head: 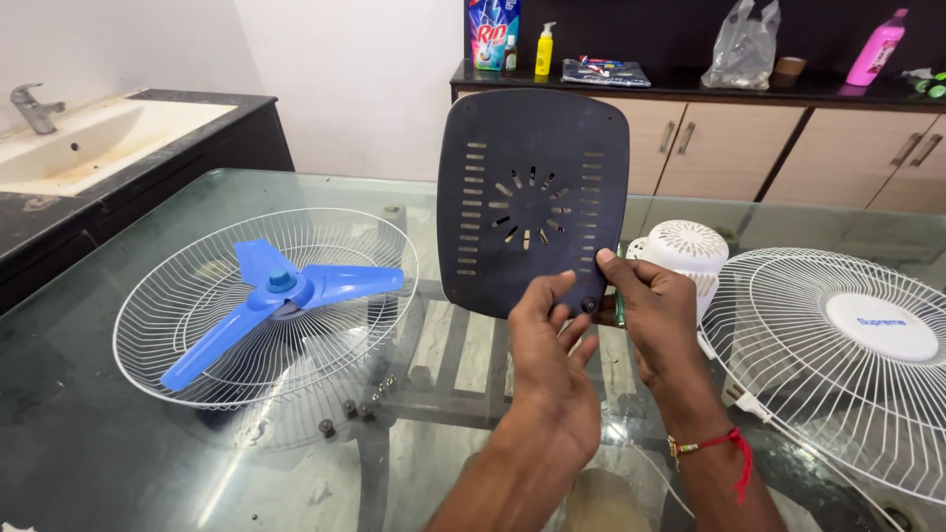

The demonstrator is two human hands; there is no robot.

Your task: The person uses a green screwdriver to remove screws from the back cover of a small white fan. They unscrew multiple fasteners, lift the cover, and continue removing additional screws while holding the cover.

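My left hand (548, 340) grips the lower edge of a dark blue, rounded-square vented cover plate (532, 197), held upright above the glass table (118, 463). My right hand (658, 313) is closed around a green-handled screwdriver (620, 307) at the plate's lower right corner, beside a small round foot. A red thread circles the right wrist. To the left, a blue three-blade fan propeller (276, 296) lies inside a white wire fan guard (197, 365). A white fan motor housing (690, 251) stands just right of my hands.
A second white wire guard (788, 345) with a round centre cap lies at the right. Several small screws (350, 409) rest on the glass near the left guard. A sink (89, 138) is at far left; a cabinet counter (808, 94) with bottles and a bag stands behind.
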